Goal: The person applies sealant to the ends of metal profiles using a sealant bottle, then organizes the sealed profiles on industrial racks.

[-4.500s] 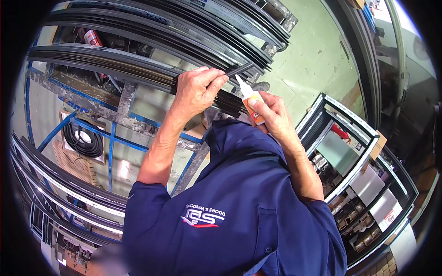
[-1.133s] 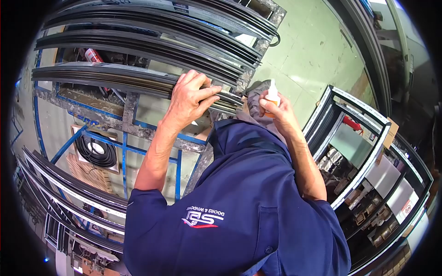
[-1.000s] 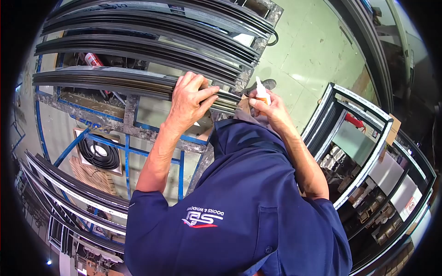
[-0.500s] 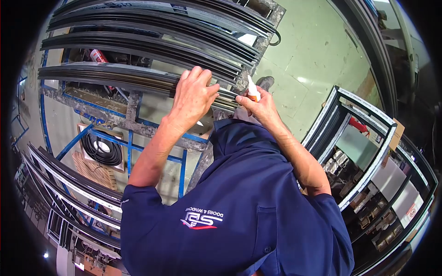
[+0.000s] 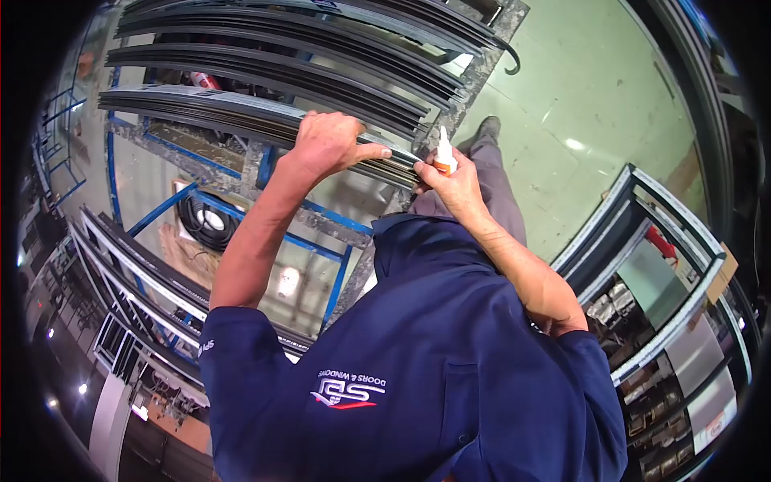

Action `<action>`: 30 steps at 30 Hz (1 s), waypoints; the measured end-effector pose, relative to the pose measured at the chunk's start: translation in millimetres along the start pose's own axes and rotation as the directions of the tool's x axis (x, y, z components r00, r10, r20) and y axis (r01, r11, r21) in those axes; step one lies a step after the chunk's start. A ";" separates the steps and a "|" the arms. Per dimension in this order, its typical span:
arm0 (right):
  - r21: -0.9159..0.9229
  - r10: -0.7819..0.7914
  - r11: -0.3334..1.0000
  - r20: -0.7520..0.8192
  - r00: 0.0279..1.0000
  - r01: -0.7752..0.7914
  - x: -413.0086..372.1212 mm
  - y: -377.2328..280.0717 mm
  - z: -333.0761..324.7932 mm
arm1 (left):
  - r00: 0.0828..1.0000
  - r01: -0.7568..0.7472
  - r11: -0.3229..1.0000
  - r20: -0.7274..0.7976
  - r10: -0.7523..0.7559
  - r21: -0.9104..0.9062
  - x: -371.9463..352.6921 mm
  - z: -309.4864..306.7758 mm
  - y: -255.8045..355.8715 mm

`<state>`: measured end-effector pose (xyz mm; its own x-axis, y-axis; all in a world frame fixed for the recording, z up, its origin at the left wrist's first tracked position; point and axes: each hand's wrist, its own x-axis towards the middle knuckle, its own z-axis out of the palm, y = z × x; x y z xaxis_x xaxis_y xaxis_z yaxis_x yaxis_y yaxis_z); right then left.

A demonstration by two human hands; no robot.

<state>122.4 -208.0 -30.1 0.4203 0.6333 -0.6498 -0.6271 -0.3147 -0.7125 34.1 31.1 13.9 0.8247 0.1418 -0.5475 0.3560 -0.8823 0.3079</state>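
My left hand [image 5: 328, 146] is wrapped over the near bundle of long dark metal profiles [image 5: 205, 108], thumb stretched along it toward the right end. In my right hand [image 5: 458, 189] is a small white nozzle bottle [image 5: 444, 151] with an orange label, its tip pointing up. The right thumb and fingertips are right at the ends of the profiles, close to the left thumb. Part of the bundle is hidden under the left hand.
More dark profiles [image 5: 265, 71] lie in rows across a worn rack with blue framing [image 5: 325, 251]. A black coil [image 5: 210, 221] sits below it. Dark frames [image 5: 683, 197] stand on the right, others [image 5: 152, 297] at the lower left. My leg [image 5: 498, 173] is beside the rack.
The view has shifted, so the rack appears further right. My left hand's thumb now stretches along the profiles. The bottle stays upright in my right hand.
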 end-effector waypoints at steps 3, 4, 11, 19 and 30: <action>0.059 0.020 0.998 -0.011 1.000 -0.019 0.0 5.5 0.0 | 0.992 -0.080 0.993 0.087 0.087 -0.084 1.6 -5.9 -8.9; 0.064 -0.005 0.998 0.012 1.000 0.004 -1.4 4.7 1.6 | 0.986 -0.107 0.989 0.119 0.119 -0.106 1.6 -11.4 -16.4; 0.071 -0.055 0.996 -0.029 0.998 0.057 -1.1 21.8 6.3 | 0.861 -0.075 0.996 0.500 0.091 -0.053 24.1 -30.4 -21.9; 0.039 -0.096 0.994 -0.138 0.986 0.102 -4.8 18.0 17.1 | 0.780 -0.103 0.992 0.613 0.128 -0.076 36.8 -38.8 -13.1; 0.067 -0.113 0.990 -0.114 0.987 0.121 -6.9 19.9 17.1 | 0.737 -0.131 0.977 0.642 0.210 -0.169 49.5 -11.6 6.7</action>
<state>95.8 -206.6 -35.3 0.5604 0.5805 -0.5907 -0.6140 -0.1874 -0.7667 82.4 37.3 -2.1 0.4006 -0.3689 -0.8387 0.3139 -0.8047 0.5039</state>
